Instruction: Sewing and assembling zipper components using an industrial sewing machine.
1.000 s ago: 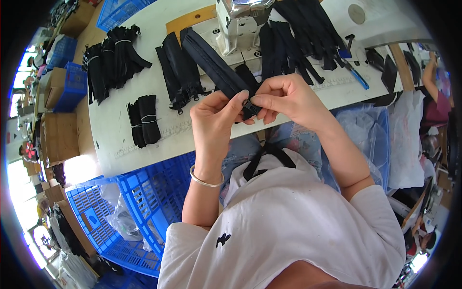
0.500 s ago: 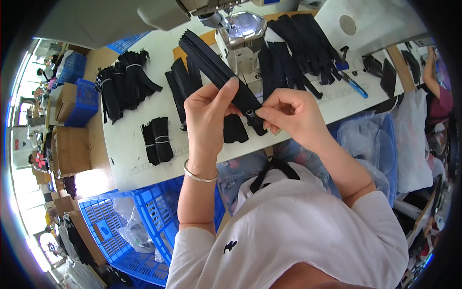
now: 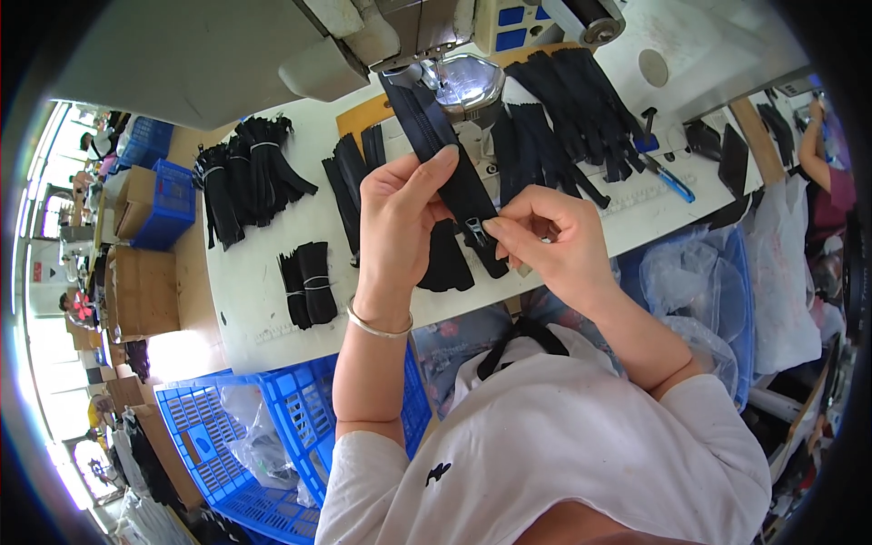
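A black zipper [image 3: 431, 127] slants across the middle, its upper end close to the lit needle area of a sewing machine [image 3: 465, 84]. My left hand [image 3: 400, 213] pinches the zipper partway along, thumb on top. At its lower end, by the silver slider [image 3: 475, 229], my right hand [image 3: 556, 238] grips the edge between thumb and curled fingers. More black zippers [image 3: 345, 186] lie on the table just left of the machine, and another black piece [image 3: 445, 259] lies partly hidden under the held zipper.
Tied zipper bundles [image 3: 250, 168] and a smaller bundle [image 3: 307, 282] lie on the white table [image 3: 245, 313] at left. Loose zippers [image 3: 572, 100] and a blue-handled cutter [image 3: 670, 179] are at right. A blue crate [image 3: 300, 422] stands below left; plastic bags [image 3: 686, 282] hang at right.
The zipper has turned steeper and flatter, showing its teeth and slider more plainly, and its upper end is now nearer the needle. Both hands keep their pinch. The whole view has shifted slightly.
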The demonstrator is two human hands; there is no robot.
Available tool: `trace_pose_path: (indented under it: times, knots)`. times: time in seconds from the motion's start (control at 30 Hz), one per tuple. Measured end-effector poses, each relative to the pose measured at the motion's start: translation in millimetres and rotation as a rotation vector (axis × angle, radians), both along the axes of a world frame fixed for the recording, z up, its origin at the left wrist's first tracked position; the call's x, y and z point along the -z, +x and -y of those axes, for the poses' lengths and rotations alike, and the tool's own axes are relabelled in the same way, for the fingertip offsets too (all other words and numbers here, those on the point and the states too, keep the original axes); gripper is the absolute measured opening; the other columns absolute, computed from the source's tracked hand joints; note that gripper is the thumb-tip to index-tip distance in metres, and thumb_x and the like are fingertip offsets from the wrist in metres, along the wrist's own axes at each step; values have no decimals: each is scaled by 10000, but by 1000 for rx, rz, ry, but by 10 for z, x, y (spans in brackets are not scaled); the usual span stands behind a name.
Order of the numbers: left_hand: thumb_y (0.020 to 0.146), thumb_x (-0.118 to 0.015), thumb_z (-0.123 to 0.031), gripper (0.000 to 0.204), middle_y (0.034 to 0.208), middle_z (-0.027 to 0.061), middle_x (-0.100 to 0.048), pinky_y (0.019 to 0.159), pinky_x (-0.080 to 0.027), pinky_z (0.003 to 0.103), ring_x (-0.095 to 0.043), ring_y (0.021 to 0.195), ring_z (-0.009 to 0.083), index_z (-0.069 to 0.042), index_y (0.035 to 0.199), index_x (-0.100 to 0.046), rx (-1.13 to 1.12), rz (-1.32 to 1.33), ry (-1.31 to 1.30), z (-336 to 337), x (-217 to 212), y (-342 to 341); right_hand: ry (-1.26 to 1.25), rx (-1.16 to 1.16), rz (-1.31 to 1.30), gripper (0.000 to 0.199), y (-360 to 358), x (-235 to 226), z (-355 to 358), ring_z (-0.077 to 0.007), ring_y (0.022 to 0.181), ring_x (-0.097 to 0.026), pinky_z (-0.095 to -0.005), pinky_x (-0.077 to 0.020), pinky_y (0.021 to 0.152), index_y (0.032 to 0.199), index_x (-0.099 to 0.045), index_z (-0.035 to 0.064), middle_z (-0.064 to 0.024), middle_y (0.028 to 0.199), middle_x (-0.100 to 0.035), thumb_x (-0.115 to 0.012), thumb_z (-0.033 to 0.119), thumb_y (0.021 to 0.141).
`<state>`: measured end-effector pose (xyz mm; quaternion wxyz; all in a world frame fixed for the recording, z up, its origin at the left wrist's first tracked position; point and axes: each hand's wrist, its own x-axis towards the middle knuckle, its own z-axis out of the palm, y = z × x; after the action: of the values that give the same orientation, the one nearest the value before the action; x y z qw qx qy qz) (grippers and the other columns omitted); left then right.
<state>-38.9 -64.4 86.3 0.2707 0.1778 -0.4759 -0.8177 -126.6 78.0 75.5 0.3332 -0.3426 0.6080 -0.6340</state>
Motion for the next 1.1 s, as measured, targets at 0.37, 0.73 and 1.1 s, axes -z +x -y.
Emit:
trace_pose_path:
  times: [0.37, 0.73, 1.1]
  knots:
    - [840, -687, -149, 196, 608, -21, -589, 440, -327, 174, -460, 488, 14, -55, 673, -641, -87, 78, -72, 143, -51, -177, -121, 12, 96, 131, -25, -64, 138, -46, 584, -587, -185, -477, 525, 780, -601, 5, -17, 657, -614, -643, 82, 877]
    - [860, -681, -198, 267, 596, -58, -508, 458, -358, 176, -399, 501, 10, -109, 640, -558, -113, 94, -77, 87, 137, -118, -89, 37, 78, 129, -65, -51, 231, -47, 569, -581, -178, -465, 525, 822, -626, -5, -26, 658, -625, -651, 109, 877]
    - [923, -601, -131, 105, 810, 12, -636, 636, -507, 218, -599, 703, 73, -34, 882, -613, -7, -75, 134, -61, 214, 87, -73, 78, -36, 158, -49, -51, 300, -50, 567, -575, -183, -453, 526, 829, -632, -10, -27, 652, -622, -645, 138, 883]
